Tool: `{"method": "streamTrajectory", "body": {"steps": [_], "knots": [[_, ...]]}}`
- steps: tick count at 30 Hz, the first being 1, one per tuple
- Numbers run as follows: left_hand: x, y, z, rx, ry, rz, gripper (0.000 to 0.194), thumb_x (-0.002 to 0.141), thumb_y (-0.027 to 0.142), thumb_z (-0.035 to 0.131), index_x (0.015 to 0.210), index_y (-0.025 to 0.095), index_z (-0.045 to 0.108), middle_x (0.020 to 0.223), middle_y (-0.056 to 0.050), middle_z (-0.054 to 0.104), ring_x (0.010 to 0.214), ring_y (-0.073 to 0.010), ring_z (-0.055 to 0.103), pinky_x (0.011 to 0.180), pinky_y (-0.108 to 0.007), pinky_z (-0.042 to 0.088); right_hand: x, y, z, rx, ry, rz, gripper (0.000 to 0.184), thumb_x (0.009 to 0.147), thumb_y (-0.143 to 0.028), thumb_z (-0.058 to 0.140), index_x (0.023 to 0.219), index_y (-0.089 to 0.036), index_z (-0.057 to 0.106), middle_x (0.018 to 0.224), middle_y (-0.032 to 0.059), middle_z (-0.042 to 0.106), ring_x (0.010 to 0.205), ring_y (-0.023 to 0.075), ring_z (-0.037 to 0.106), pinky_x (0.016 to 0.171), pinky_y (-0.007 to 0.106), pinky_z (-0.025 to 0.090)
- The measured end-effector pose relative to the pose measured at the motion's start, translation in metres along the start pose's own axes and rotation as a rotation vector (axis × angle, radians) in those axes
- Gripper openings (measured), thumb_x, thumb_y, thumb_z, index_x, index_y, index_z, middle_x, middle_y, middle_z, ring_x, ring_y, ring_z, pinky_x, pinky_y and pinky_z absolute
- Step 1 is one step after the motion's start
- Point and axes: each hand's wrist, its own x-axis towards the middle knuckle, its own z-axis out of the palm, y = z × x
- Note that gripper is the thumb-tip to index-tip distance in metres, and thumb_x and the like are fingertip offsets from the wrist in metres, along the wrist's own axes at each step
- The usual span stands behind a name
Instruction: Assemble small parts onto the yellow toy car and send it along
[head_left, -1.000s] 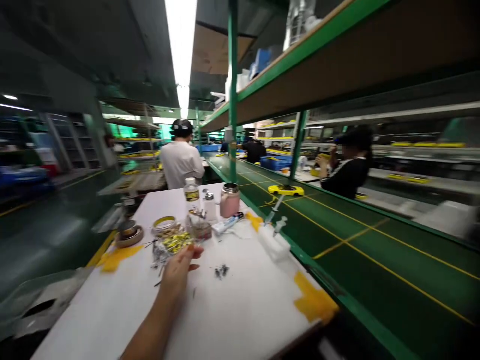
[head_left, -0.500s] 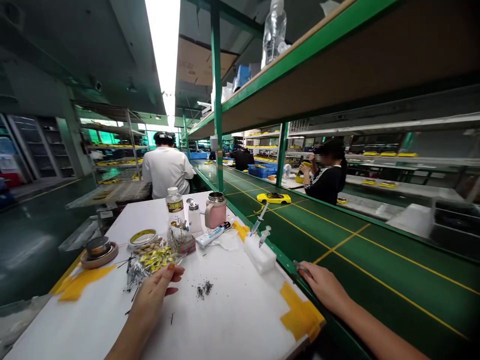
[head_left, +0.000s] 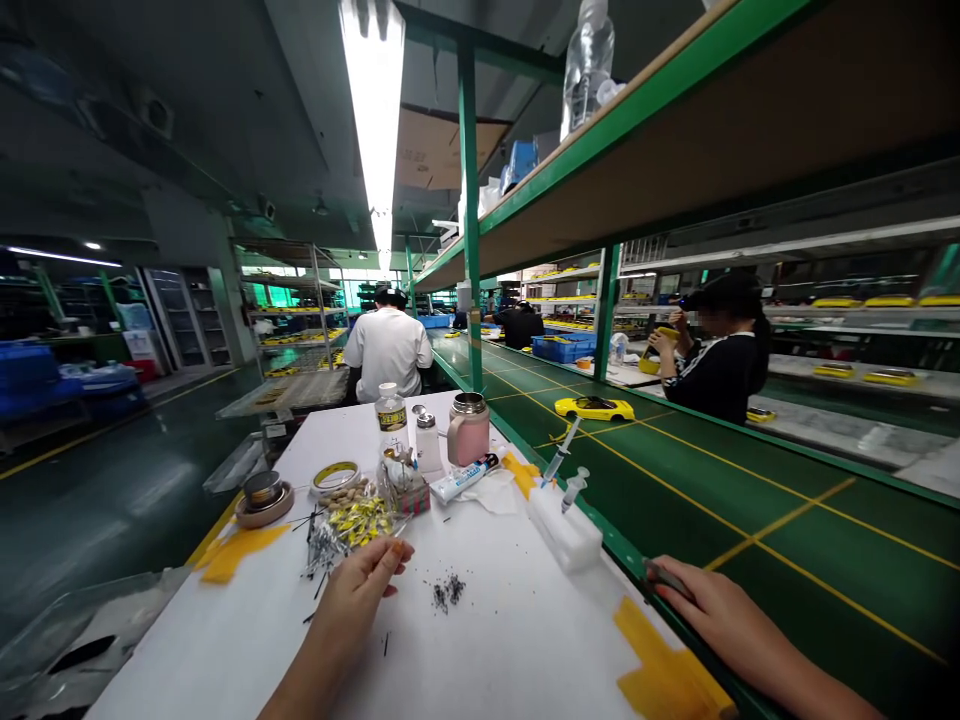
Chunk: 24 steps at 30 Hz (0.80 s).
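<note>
My left hand (head_left: 352,592) is above the white tabletop (head_left: 517,640), fingers curled and pinched together at the tips. Whatever sits between them is too small to make out. Just beyond lies a heap of small yellow pieces (head_left: 358,520) with silvery thin parts beside it. A scatter of tiny black bits (head_left: 448,593) is to the right of this hand. My right hand (head_left: 701,600) rests at the green conveyor's edge, closed round a slim grey tool (head_left: 667,578) whose kind is mostly hidden by the fingers.
Behind the heap stand a plastic bottle (head_left: 391,420), a pink mug (head_left: 469,430) and a glue tube (head_left: 465,478). Syringes (head_left: 574,490) stick up from a white block (head_left: 564,530). A yellow toy car (head_left: 594,409) sits on the green belt (head_left: 675,470). Co-workers sit beyond; a shelf hangs overhead.
My view has turned left, so the scene shifts right in the picture. The left hand's fingers have drawn closer together. The right hand keeps its grip on the grey tool near the belt edge.
</note>
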Motion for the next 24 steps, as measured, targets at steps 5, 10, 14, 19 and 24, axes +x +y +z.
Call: {"method": "streamTrajectory", "body": {"steps": [5,10,14,19,24], "knots": [[0.0,-0.003,0.001,0.057,-0.027,0.014,0.062,0.079,0.077,0.052,0.094,0.019,0.07,0.101,-0.01,0.068,0.099,-0.0275,0.063,0.079,-0.036,0.054,0.001,0.001,0.0,-0.006,-0.022,-0.013,0.033,0.099,-0.05,0.041,0.102,-0.031,0.068,0.108,0.0024,0.076,0.101,0.029,0.07,0.085,0.036,0.052],[-0.002,0.004,0.002,0.105,-0.07,0.025,0.059,0.08,0.073,0.051,0.095,0.018,0.066,0.099,-0.009,0.067,0.095,-0.026,0.061,0.079,-0.037,0.055,-0.001,0.0,0.001,-0.073,0.029,-0.005,0.035,0.095,-0.05,0.045,0.107,-0.031,0.071,0.118,0.0034,0.075,0.107,0.0317,0.07,0.085,0.038,0.056],[-0.004,0.007,0.002,0.139,-0.06,0.054,0.051,0.083,0.066,0.051,0.094,0.019,0.067,0.093,-0.008,0.065,0.092,-0.0257,0.06,0.078,-0.037,0.054,-0.002,0.002,0.003,-0.11,0.059,-0.003,0.041,0.092,-0.055,0.045,0.112,-0.032,0.074,0.122,0.0027,0.075,0.11,0.0317,0.071,0.087,0.037,0.058],[-0.003,0.006,0.002,0.182,-0.049,0.068,0.047,0.085,0.06,0.051,0.095,0.018,0.069,0.094,-0.009,0.066,0.092,-0.0263,0.06,0.079,-0.038,0.053,0.001,0.011,0.004,-0.133,0.075,-0.02,0.043,0.092,-0.056,0.047,0.113,-0.032,0.076,0.123,0.002,0.075,0.11,0.0307,0.072,0.083,0.034,0.06],[-0.002,0.004,0.003,0.177,-0.042,0.072,0.047,0.084,0.058,0.052,0.096,0.017,0.07,0.093,-0.01,0.067,0.089,-0.0262,0.059,0.077,-0.038,0.052,0.006,0.028,0.012,-0.139,0.164,-0.06,0.039,0.089,-0.059,0.053,0.107,-0.035,0.079,0.115,-0.0032,0.078,0.103,0.0255,0.075,0.078,0.025,0.061]]}}
